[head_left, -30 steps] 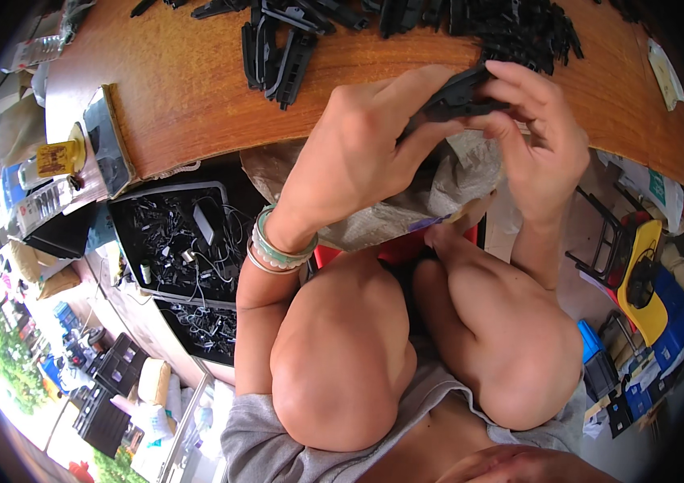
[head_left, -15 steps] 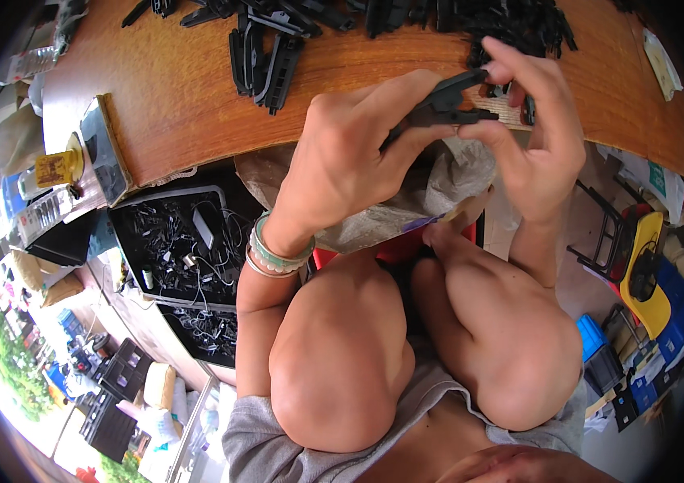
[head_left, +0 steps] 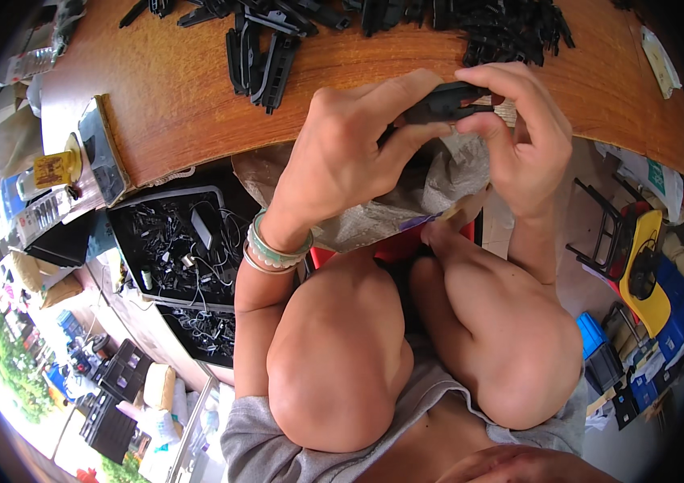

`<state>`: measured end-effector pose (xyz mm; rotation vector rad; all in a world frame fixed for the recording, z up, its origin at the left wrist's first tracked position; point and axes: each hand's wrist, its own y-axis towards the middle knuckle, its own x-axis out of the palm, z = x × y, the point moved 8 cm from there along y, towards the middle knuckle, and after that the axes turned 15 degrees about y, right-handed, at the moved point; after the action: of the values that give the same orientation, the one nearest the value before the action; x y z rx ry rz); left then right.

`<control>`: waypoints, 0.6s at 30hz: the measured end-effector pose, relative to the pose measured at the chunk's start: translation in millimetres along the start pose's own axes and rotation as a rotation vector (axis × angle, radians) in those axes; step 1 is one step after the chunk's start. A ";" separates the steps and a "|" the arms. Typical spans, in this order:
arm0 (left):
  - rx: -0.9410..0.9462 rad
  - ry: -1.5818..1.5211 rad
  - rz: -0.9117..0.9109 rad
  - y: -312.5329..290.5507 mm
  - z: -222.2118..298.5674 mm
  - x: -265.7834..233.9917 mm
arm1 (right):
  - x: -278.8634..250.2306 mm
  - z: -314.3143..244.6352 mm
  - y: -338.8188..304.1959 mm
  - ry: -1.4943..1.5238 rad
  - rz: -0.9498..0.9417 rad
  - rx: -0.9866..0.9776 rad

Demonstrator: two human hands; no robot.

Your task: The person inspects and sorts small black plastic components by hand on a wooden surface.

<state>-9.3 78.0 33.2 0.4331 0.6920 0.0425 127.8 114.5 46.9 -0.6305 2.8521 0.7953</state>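
1 black part [head_left: 435, 106] btwn both hands. L hand [head_left: 350, 149]: fingers pinch one end, index above, thumb below. R hand [head_left: 529, 133]: fingers curl round other end, small gap; can't tell if gripping. Part's over tabletop [head_left: 181, 97], nr its near edge. Bare wood L of hands. Far side: black pieces [head_left: 511, 34], too jumbled to count. 2 black bins [head_left: 197, 305] lower L.

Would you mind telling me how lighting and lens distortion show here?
Head view: daylight bleaches the lower left; the wooden table carries pale glare at its left. Head view: its front edge bows, and the corners go black. Head view: fine detail on the black plastic part is hard to read.
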 end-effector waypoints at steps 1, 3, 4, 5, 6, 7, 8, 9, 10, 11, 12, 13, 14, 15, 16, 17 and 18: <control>0.000 0.000 0.000 -0.1 -0.8 0.4 | -0.1 1.0 0.5 0.000 0.000 0.000; -0.006 0.003 0.003 -0.1 -3.1 0.9 | 1.4 1.3 2.6 0.006 -0.022 -0.038; -0.006 0.004 0.003 -0.6 -4.3 1.2 | 0.8 1.5 4.5 0.007 -0.022 -0.039; -0.015 -0.009 0.002 -1.3 -6.0 1.5 | 2.1 1.7 7.0 0.013 -0.054 -0.029; -0.023 -0.021 0.002 -1.9 -7.3 1.5 | 4.0 2.1 8.0 0.019 -0.085 -0.020; -0.022 -0.022 0.002 -1.5 -7.0 1.4 | 3.6 2.3 6.9 0.017 -0.085 -0.020; -0.019 -0.024 -0.020 -1.1 -6.5 2.8 | 2.8 6.0 4.7 0.029 -0.071 0.017; -0.016 -0.026 -0.042 -0.8 -6.1 4.4 | 2.1 9.3 3.0 0.040 -0.057 0.053; -0.016 -0.025 -0.042 -0.9 -6.1 4.6 | 2.6 9.1 2.0 0.041 -0.057 0.053; -0.019 -0.029 -0.041 -0.9 -6.5 4.9 | 1.9 7.8 1.0 0.008 -0.042 0.042; -0.023 -0.032 -0.039 -1.0 -6.7 5.3 | 1.1 7.0 0.1 -0.024 -0.026 0.030; -0.022 -0.031 -0.039 0.0 -5.9 5.4 | 1.2 7.7 -0.4 -0.023 -0.026 0.029; -0.042 -0.061 -0.042 1.2 -6.3 6.0 | 0.6 10.7 -1.2 0.006 -0.021 0.051; -0.062 -0.090 -0.046 1.9 -7.3 6.3 | 0.0 13.4 -1.8 0.036 -0.016 0.073; -0.062 -0.090 -0.046 1.0 -8.3 6.8 | -0.4 13.8 -2.1 0.036 -0.016 0.072; -0.109 -0.126 -0.072 -1.4 -13.8 9.9 | -0.6 14.9 -2.4 0.054 -0.018 0.080; -0.157 -0.161 -0.098 -3.2 -18.5 12.2 | -0.8 16.0 -2.9 0.072 -0.019 0.089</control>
<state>-11.7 84.2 11.8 0.2482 0.5459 -0.0302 129.7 120.8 32.0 -0.6874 2.9221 0.6522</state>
